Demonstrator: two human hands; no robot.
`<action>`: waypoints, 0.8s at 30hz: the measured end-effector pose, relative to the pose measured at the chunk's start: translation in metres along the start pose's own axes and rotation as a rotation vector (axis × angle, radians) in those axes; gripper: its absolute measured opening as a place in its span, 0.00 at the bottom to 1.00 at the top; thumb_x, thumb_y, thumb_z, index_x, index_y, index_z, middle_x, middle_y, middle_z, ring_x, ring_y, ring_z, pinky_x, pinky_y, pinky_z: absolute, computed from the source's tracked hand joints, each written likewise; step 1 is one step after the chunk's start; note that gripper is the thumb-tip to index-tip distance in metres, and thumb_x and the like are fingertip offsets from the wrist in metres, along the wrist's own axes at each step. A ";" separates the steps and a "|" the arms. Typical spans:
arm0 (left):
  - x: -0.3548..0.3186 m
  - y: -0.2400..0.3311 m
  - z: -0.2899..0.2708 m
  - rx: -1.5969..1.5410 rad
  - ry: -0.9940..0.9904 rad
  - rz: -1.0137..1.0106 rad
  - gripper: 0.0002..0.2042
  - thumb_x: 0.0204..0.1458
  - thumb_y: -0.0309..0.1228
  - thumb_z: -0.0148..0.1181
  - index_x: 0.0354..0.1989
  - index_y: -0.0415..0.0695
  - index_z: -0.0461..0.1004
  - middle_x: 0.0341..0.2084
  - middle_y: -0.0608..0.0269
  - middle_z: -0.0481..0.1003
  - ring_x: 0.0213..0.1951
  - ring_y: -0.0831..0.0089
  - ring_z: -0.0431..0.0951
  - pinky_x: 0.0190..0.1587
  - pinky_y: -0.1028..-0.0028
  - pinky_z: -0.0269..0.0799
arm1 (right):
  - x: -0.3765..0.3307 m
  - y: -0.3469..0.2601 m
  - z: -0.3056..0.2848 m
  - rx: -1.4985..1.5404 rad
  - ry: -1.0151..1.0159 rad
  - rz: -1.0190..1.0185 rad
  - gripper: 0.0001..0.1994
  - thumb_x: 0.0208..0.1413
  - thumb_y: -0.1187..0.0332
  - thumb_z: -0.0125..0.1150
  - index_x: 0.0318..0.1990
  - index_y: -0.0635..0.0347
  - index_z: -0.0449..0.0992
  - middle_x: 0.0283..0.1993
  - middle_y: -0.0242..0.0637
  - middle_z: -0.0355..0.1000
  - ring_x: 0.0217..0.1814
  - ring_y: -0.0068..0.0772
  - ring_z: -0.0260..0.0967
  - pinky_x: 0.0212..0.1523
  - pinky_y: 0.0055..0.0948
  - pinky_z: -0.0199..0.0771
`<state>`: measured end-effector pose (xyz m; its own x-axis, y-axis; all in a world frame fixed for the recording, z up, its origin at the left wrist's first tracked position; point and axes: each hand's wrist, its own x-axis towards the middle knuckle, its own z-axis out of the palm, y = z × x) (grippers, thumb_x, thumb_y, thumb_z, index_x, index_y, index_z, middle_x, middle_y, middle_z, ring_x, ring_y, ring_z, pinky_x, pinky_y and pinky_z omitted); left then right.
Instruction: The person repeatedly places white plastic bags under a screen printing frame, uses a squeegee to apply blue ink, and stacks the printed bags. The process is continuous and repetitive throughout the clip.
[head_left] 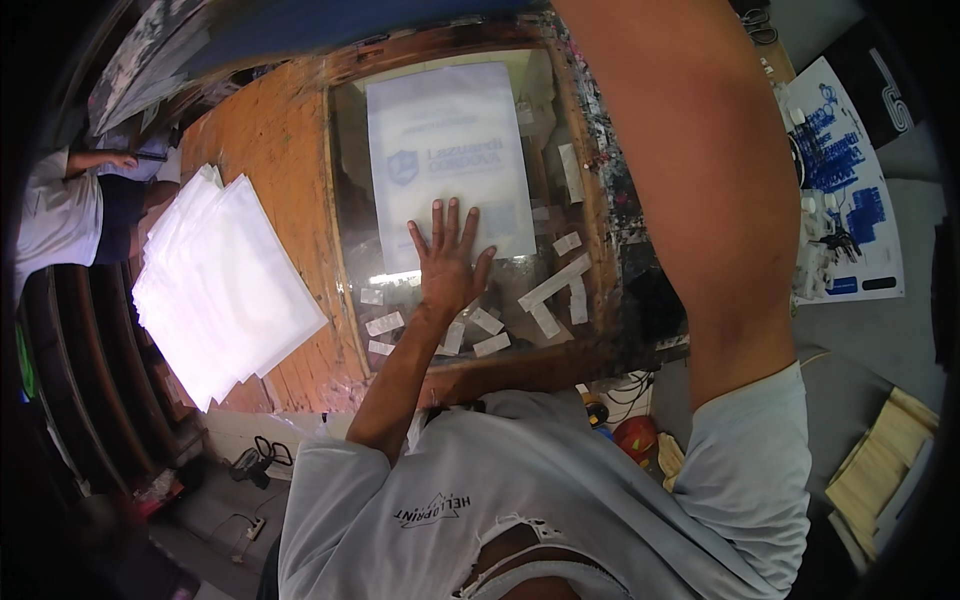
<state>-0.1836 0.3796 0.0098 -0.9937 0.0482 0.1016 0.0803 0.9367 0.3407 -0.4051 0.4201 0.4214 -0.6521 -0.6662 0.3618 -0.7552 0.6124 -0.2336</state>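
My left hand [449, 262] lies flat with its fingers spread on the lower part of a white, slightly see-through sheet [450, 110]. Faint blue lettering and a shield emblem show on the sheet. It rests on a glass panel [400, 350] set in a worn wooden frame [345, 240]. Several short strips of pale tape [555, 283] are stuck to the glass below and to the right of the sheet. My right arm [700, 150] reaches up past the top edge of the view, so my right hand is out of sight.
A fanned stack of white sheets [230, 290] lies on the wooden tabletop [270, 130] at left. A blue surface [340, 30] spans the top. Another person [65, 215] is at far left. A blue-smeared white board [850, 190] stands right; cables [630, 390] hang below.
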 end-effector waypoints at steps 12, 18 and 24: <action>-0.005 -0.006 -0.002 -0.078 0.021 0.075 0.31 0.62 0.44 0.57 0.72 0.46 0.62 0.75 0.46 0.53 0.78 0.47 0.43 0.71 0.30 0.29 | 0.000 -0.014 -0.002 -0.087 -0.033 0.068 0.30 0.69 0.46 0.45 0.48 0.70 0.81 0.49 0.58 0.80 0.54 0.53 0.78 0.58 0.48 0.75; -0.004 0.014 -0.067 -0.498 0.195 -0.067 0.30 0.64 0.42 0.57 0.73 0.46 0.61 0.74 0.46 0.54 0.76 0.46 0.51 0.74 0.37 0.34 | -0.042 -0.021 0.025 0.057 0.055 0.192 0.22 0.66 0.51 0.55 0.35 0.63 0.81 0.33 0.47 0.76 0.35 0.43 0.74 0.44 0.43 0.75; -0.077 0.043 -0.149 -1.937 0.541 -0.364 0.25 0.65 0.44 0.58 0.65 0.47 0.65 0.61 0.52 0.67 0.66 0.53 0.69 0.69 0.47 0.59 | -0.199 -0.055 0.141 0.011 0.317 -0.016 0.14 0.55 0.57 0.70 0.39 0.57 0.81 0.32 0.37 0.67 0.38 0.41 0.67 0.46 0.47 0.63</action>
<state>-0.0922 0.3649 0.1557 -0.8894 -0.4459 -0.1009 0.2489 -0.6575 0.7112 -0.2428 0.4588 0.2347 -0.5888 -0.5085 0.6283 -0.7668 0.5973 -0.2352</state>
